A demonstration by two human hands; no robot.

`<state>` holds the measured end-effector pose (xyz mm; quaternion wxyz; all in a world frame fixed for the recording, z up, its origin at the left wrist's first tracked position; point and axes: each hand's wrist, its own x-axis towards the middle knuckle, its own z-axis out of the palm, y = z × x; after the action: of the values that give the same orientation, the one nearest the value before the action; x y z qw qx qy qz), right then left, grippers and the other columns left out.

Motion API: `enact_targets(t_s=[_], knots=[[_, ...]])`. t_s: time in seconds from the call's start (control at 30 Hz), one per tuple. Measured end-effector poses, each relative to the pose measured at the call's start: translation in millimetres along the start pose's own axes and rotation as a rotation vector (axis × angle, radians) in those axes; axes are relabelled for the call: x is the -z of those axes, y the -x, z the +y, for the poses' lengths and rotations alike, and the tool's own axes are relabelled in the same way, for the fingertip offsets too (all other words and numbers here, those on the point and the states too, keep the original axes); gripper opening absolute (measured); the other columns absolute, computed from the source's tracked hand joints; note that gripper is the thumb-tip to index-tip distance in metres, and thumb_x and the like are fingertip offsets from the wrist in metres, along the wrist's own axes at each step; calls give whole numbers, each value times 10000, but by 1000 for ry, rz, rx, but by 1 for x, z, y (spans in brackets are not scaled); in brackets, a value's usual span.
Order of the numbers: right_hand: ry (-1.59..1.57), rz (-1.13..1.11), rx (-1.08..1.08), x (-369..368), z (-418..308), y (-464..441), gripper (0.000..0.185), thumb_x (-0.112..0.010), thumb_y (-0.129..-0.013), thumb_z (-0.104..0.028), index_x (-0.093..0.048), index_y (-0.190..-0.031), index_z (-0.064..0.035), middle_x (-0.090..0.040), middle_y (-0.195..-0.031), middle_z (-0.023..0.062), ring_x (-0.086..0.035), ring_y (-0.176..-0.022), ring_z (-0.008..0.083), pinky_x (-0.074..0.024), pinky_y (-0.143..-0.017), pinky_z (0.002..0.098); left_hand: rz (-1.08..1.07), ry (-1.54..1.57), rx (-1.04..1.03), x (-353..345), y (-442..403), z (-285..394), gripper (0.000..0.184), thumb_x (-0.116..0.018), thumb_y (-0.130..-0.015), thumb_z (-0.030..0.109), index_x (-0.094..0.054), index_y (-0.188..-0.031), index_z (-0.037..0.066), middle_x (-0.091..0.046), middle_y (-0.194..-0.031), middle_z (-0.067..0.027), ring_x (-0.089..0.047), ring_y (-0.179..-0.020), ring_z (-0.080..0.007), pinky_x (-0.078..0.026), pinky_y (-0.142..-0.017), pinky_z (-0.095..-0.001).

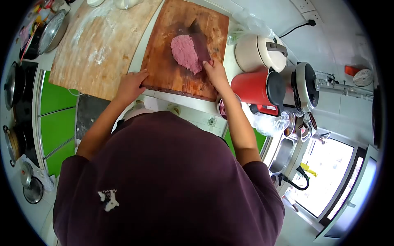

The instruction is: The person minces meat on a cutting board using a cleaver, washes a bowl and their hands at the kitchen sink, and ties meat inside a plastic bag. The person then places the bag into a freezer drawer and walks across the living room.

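Observation:
A thick wooden cutting board [164,78] carries a flattened, oval mound of pink minced meat [185,53]. My right hand [215,74] is closed round the handle of a cleaver [201,45]. Its dark blade lies along the right side of the meat, the far corner pointing away from me. At the near left corner of the board, my left hand [132,85] grips the edge, fingers on top and thumb lower down. Part of the blade's outline blends into the dark wood.
A floured wooden board [98,45] adjoins on the left. To the right stand a cream rice cooker [250,53], a red kettle-like appliance [250,88] and a steel-sided cooker [305,86]. A small bowl [223,108] sits by my right forearm. Farther right is a sink [283,156].

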<state>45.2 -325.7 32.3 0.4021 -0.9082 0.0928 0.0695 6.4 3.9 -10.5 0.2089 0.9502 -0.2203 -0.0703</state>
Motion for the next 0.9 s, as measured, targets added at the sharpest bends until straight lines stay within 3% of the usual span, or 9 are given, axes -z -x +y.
enact_targets(t_s=[0.1, 0.2, 0.23, 0.33, 0.47, 0.63, 0.77, 0.9], knots=[[-66, 145, 29, -7, -13, 13, 340, -578, -898, -272, -573, -1008, 49, -650, -842, 236, -632, -812, 395, -477, -747, 434, 2, 26, 18, 0, 2, 3, 556, -730, -694, 152, -575, -1225, 97, -555, -1340, -22, -586, -912, -283, -464, -805, -406], [-11, -108, -100, -14, 34, -15, 302, -581, -904, -251, -567, -975, 41, -635, -756, 183, -628, -679, 336, -484, -642, 411, -31, -9, -1, 0, 5, 4, 556, -735, -694, 160, -576, -1224, 102, -552, -1343, -20, -585, -915, -281, -463, -808, -409], [-267, -165, -189, 0, 18, -7, 239, -583, -912, -242, -529, -913, -9, -548, -638, 79, -536, -498, 216, -438, -474, 358, -29, -28, 3, 1, 3, 3, 557, -737, -694, 164, -577, -1224, 105, -550, -1345, -19, -585, -916, -280, -462, -810, -410], [-719, -128, -259, 27, 2, 34, 243, -564, -937, -230, -395, -825, -96, -391, -579, -7, -358, -397, 100, -312, -354, 265, -31, -19, 11, 0, 4, 4, 562, -736, -700, 175, -571, -1235, 115, -537, -1359, -16, -584, -922, -277, -460, -814, -411], [-954, -70, -563, 15, 42, 56, 213, -558, -938, -211, -380, -868, -116, -393, -570, -13, -355, -411, 92, -316, -354, 260, -42, -24, -6, 0, 2, 1, 565, -726, -710, 175, -563, -1249, 124, -524, -1373, -13, -583, -923, -269, -456, -822, -405], [-1098, -166, -526, -19, 36, 49, 223, -568, -931, -211, -363, -868, -149, -389, -584, -16, -337, -409, 89, -299, -355, 259, -19, 4, -31, -4, 4, -4, 560, -723, -709, 171, -566, -1244, 122, -525, -1371, -9, -580, -930, -258, -449, -831, -404], [-925, -136, -454, -22, 3, 28, 227, -572, -922, -225, -381, -835, -141, -384, -590, -22, -339, -405, 77, -287, -347, 253, -26, -23, -41, -2, 4, -3, 556, -724, -709, 172, -569, -1240, 119, -528, -1367, -3, -577, -933, -258, -445, -829, -403], [-426, -107, -214, -24, 7, 15, 184, -581, -910, -237, -525, -951, -67, -529, -651, 72, -495, -499, 195, -422, -471, 345, 2, -39, -44, -3, 6, -4, 557, -729, -708, 176, -571, -1239, 121, -533, -1362, 8, -579, -923, -251, -445, -821, -396]])
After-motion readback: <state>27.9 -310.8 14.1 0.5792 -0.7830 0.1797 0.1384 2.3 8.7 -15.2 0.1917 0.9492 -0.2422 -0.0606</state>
